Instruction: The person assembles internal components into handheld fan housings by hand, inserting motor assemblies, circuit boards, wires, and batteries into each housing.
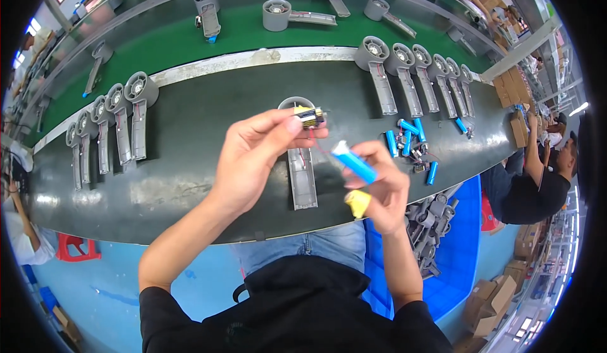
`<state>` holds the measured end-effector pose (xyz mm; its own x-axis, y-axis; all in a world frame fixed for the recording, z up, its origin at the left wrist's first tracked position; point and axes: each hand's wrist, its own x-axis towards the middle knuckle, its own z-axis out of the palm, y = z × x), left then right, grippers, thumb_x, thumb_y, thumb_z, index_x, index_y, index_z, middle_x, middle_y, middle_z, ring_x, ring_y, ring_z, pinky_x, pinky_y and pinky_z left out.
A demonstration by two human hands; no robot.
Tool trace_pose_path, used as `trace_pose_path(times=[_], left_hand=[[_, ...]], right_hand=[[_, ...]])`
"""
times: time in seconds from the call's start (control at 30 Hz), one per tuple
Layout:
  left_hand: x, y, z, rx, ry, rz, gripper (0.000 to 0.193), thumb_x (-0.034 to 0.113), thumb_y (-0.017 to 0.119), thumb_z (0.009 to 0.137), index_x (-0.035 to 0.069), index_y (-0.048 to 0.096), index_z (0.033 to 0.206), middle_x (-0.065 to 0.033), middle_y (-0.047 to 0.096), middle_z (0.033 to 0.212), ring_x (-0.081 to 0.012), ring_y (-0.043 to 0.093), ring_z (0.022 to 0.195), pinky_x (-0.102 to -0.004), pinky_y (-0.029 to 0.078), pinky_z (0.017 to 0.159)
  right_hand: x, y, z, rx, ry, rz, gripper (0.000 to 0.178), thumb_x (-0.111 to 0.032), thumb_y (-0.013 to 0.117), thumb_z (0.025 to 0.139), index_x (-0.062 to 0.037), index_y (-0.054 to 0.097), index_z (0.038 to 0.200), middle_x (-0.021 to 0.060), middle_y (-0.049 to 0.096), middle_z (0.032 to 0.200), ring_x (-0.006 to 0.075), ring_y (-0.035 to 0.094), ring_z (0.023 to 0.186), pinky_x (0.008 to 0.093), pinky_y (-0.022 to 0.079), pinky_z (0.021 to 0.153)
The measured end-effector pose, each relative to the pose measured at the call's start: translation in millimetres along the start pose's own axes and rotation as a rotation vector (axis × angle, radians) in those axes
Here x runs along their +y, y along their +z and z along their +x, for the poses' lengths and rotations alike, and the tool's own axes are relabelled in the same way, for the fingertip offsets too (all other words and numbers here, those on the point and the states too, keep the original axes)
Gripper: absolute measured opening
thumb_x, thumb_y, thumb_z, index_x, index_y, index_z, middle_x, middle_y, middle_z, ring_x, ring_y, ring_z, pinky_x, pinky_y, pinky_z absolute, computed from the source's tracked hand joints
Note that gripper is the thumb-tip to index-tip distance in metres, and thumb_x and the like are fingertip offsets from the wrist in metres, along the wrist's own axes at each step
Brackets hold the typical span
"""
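My left hand pinches a small circuit board with a yellow patch on it between thumb and fingers. A blue cylindrical battery is held in the fingers of my right hand, slightly blurred. Thin red wire runs between board and battery. By my right thumb is a yellow piece; whether it is held or worn cannot be made out. Beneath my hands lies a grey fan housing, its handle open toward me and its round head partly hidden behind my left hand.
Grey fan housings stand in rows at left and right on the dark table. Batteries with boards lie right. Beyond is a green conveyor with more housings. A blue bin of grey parts stands beside me.
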<state>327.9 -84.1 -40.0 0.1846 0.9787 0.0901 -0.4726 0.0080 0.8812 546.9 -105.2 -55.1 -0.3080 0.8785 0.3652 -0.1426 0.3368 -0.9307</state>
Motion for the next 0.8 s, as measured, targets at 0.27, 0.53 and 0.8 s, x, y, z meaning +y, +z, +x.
trace_pose_path(times=[0.27, 0.53, 0.8], left_hand=[[22.4, -27.9, -7.1, 0.006, -0.101, 0.281, 0.027, 0.025, 0.046, 0.104, 0.0, 0.058, 0.108, -0.0085, 0.066, 0.085, -0.0136, 0.067, 0.077, -0.0252, 0.048, 0.065], [4.7, -35.4, -12.7, 0.08, -0.229, 0.294, 0.021, 0.02, 0.044, 0.105, 0.003, 0.056, 0.105, -0.006, 0.063, 0.083, -0.0082, 0.056, 0.062, -0.0225, 0.045, 0.059], [0.2, -38.0, -13.4, 0.077, -0.193, 0.313, 0.022, 0.017, 0.047, 0.103, 0.002, 0.052, 0.117, -0.0068, 0.061, 0.084, -0.0067, 0.052, 0.059, -0.0199, 0.037, 0.052]], right_hand=[[14.3, 17.9, 14.4, 0.042, 0.195, -0.539, 0.018, 0.0, 0.066, 0.078, -0.0002, 0.07, 0.096, 0.0032, 0.058, 0.078, 0.0082, 0.054, 0.064, 0.024, 0.04, 0.058], [24.9, 43.4, 38.4, 0.078, 0.376, -0.596, 0.011, -0.005, 0.067, 0.081, 0.0025, 0.068, 0.09, 0.0027, 0.061, 0.071, 0.0086, 0.056, 0.062, 0.0245, 0.043, 0.057], [13.7, 38.0, 42.7, -0.036, 0.419, -0.677, 0.016, -0.008, 0.067, 0.087, 0.0049, 0.07, 0.095, 0.0019, 0.068, 0.074, 0.0052, 0.058, 0.065, 0.0237, 0.044, 0.057]])
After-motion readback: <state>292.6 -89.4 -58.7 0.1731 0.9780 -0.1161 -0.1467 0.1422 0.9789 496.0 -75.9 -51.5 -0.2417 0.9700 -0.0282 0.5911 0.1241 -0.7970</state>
